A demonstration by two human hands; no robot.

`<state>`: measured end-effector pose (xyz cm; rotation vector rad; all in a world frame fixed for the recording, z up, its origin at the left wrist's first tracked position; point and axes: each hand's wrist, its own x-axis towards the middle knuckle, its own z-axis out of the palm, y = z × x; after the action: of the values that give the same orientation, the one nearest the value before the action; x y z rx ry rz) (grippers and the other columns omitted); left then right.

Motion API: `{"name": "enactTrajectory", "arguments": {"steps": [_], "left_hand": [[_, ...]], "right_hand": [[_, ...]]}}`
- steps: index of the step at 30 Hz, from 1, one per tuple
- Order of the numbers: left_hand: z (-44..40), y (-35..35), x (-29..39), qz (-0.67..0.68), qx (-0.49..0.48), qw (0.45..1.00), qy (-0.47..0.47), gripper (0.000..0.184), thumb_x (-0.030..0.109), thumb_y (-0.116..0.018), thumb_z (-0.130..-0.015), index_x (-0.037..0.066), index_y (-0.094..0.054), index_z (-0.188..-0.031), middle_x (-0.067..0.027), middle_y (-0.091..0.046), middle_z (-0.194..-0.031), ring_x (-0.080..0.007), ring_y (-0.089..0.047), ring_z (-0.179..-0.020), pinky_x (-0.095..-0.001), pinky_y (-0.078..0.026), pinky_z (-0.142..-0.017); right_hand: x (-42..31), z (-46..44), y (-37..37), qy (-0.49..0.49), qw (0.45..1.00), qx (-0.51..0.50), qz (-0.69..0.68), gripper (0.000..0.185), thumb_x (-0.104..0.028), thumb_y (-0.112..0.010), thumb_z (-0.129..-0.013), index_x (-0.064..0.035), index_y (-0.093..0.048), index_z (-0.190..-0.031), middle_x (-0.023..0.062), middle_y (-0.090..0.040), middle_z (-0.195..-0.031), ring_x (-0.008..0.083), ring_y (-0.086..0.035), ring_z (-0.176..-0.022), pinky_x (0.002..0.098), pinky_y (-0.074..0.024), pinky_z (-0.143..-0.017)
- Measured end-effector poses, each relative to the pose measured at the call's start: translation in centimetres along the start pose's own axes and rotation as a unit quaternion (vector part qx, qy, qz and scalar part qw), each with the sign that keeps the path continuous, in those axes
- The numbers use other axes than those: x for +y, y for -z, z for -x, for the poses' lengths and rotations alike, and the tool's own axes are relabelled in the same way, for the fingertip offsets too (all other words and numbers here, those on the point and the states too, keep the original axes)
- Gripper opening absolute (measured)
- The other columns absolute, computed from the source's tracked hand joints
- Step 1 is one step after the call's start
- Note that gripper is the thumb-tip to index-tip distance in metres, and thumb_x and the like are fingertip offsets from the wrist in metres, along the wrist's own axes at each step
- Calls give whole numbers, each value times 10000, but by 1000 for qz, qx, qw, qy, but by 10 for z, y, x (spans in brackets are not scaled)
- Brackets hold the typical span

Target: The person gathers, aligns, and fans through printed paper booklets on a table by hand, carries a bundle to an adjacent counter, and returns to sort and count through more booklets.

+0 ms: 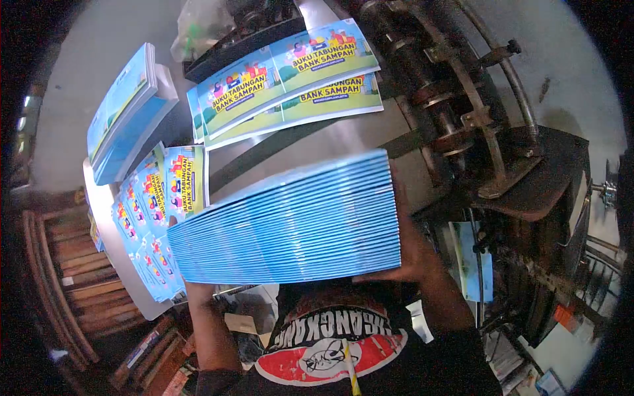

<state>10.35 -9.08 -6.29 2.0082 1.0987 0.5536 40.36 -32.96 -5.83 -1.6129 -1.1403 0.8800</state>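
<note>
A thick stack of blue-edged booklets [290, 228] is held up in front of my chest, its many folded edges facing the camera. My left hand [197, 290] grips the stack's left end from below, its fingers mostly hidden behind the booklets. At the opposite end, my right hand [411, 251] is wrapped around the right side and lower corner. Behind the stack, printed cover sheets [244, 92] reading "Buku Tabungan Bank Sampah" lie on the metal table. More of these booklets [185, 178] are spread beside the stack's left end.
Another tall pile of booklets [122, 115] stands at the table's far left. Dark machinery with rollers and bars [449, 112] rises at the right. A plastic bag [201, 30] sits at the back. Wooden slats [79, 264] lie low on the left.
</note>
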Motion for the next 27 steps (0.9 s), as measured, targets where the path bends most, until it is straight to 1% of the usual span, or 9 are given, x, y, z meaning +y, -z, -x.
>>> {"name": "enactTrajectory", "arguments": {"steps": [2, 4, 7, 11, 14, 19, 23, 25, 27], "left_hand": [[-1, 0, -2, 1, 30, 1000, -5, 653, 158, -702, -819, -25, -392, -1363, -131, -487, -1327, -236, -478, -1192, -361, -362, -1038], [1, 10, -15, -125, -21, 991, -47, 592, 160, -664, -845, -34, -416, -1346, -135, -513, -1301, -230, -497, -1171, -366, -379, -1022], [11, 16, -33, -90, -38, 995, -20, 586, 168, -666, -846, -36, -424, -1339, -134, -520, -1292, -231, -503, -1162, -367, -384, -1017], [19, 17, -48, -15, -40, 999, 25, 578, 179, -668, -848, -38, -434, -1330, -133, -531, -1278, -234, -510, -1151, -368, -390, -1010], [19, 19, -53, -1, -50, 998, 37, 573, 187, -670, -849, -40, -441, -1322, -133, -539, -1268, -235, -516, -1143, -369, -395, -1005], [20, 17, -61, 9, -43, 999, 32, 566, 196, -684, -841, -42, -460, -1304, -129, -551, -1251, -233, -524, -1129, -367, -403, -994], [20, 14, -64, 5, -15, 1000, 11, 560, 201, -733, -804, -38, -507, -1257, -117, -570, -1219, -219, -531, -1108, -354, -418, -969], [20, 12, -59, 48, -13, 998, 32, 562, 216, -739, -799, -36, -514, -1247, -115, -574, -1210, -219, -534, -1101, -356, -420, -964], [20, 12, -55, 91, -12, 994, 53, 564, 232, -745, -793, -34, -522, -1238, -113, -578, -1202, -220, -538, -1094, -357, -422, -959]], "right_hand": [[-19, 13, 12, -2, 993, -20, 115, 1471, -564, -874, -486, -44, 51, -1505, 274, 32, -1549, 439, -61, -1432, 514, -133, -1152], [-39, 9, 20, 90, 986, 23, 138, 1316, -638, -818, -515, -123, -141, -1519, 277, -104, -1532, 467, -182, -1395, 578, -193, -1111], [-64, 12, 22, 75, 931, 20, 358, 847, -647, -685, -700, -180, -469, -1373, 201, -391, -1392, 398, -393, -1242, 572, -308, -1031], [-68, 19, 18, 92, 915, 44, 390, 789, -616, -696, -709, -182, -502, -1339, 172, -406, -1386, 392, -434, -1191, 557, -346, -995], [-73, 21, 15, 89, 905, 55, 413, 673, -558, -704, -739, -156, -562, -1259, 138, -433, -1370, 363, -466, -1138, 541, -372, -960], [-66, 12, 10, 73, 951, 98, 284, 323, -229, -673, -840, -39, -628, -1098, 139, -566, -1182, 293, -602, -925, 417, -493, -802], [-80, -3, 18, 131, 921, 114, 348, 220, -114, -641, -833, -31, -648, -1037, 143, -595, -1091, 287, -627, -835, 374, -518, -724], [-88, -7, 16, 92, 927, 125, 342, 212, -13, -730, -749, -15, -670, -952, 110, -604, -977, 255, -637, -754, 330, -528, -639], [-96, -9, 18, 41, 933, 107, 341, 192, -44, -673, -762, -41, -667, -953, 88, -594, -971, 265, -622, -798, 353, -517, -673]]}}
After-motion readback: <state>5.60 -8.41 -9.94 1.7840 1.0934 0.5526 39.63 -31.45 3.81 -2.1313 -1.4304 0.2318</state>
